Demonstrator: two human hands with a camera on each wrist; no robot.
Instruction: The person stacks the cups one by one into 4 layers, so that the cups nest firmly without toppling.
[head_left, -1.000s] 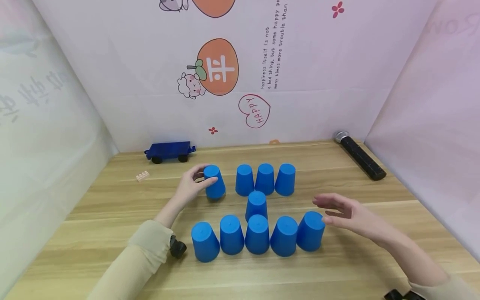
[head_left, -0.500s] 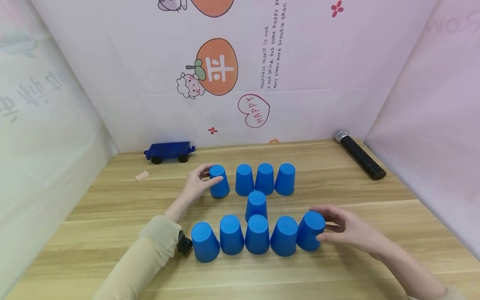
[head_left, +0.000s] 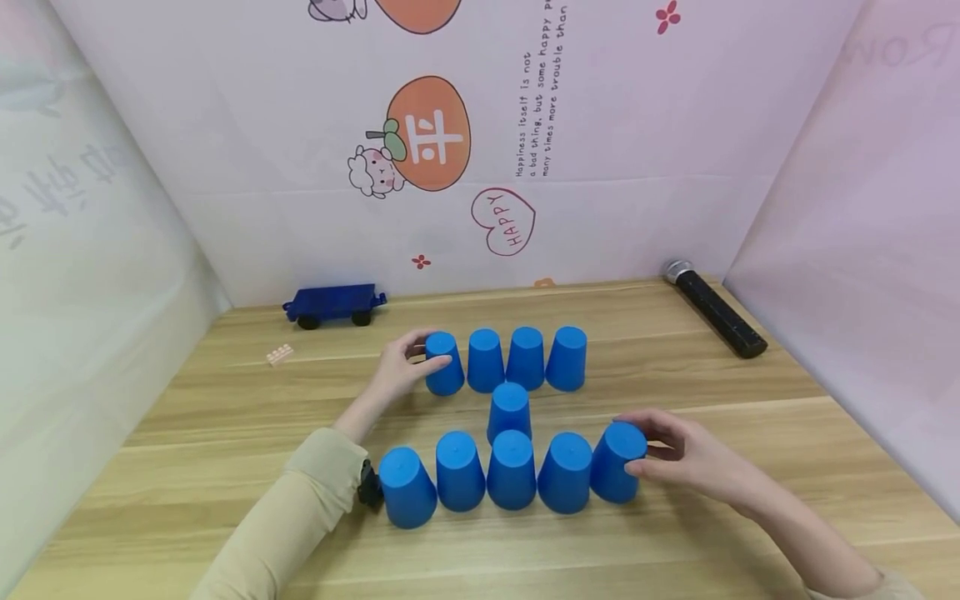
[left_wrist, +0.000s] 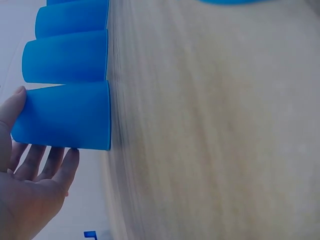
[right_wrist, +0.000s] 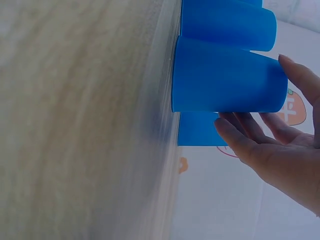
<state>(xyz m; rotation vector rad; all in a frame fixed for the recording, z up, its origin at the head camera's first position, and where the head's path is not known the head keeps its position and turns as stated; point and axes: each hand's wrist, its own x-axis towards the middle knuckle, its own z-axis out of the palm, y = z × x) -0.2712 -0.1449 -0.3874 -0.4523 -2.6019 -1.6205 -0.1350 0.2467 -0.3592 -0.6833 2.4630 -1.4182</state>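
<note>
Upside-down blue plastic cups stand in two rows on the wooden table, with a single cup [head_left: 509, 408] between the rows. My left hand [head_left: 399, 367] holds the leftmost cup [head_left: 444, 371] of the back row, its thumb on the near side and fingers behind. In the left wrist view that cup [left_wrist: 65, 117] stands upright on its rim beside its neighbour [left_wrist: 67, 57]. At the right end of the front row, my right hand [head_left: 686, 454] holds the last cup [head_left: 618, 467] between thumb and fingers. The right wrist view shows this cup [right_wrist: 225, 77] resting on the table.
A dark blue toy wagon [head_left: 333, 304] and a small pink brick [head_left: 280, 354] lie at the back left. A black microphone [head_left: 716, 310] lies at the back right. White printed sheets [head_left: 622, 125] wall the table at the back and sides.
My left hand has slid its cup rightward, close to the rest of the back row. My right hand has come in from the right and taken hold of the front row's end cup.
</note>
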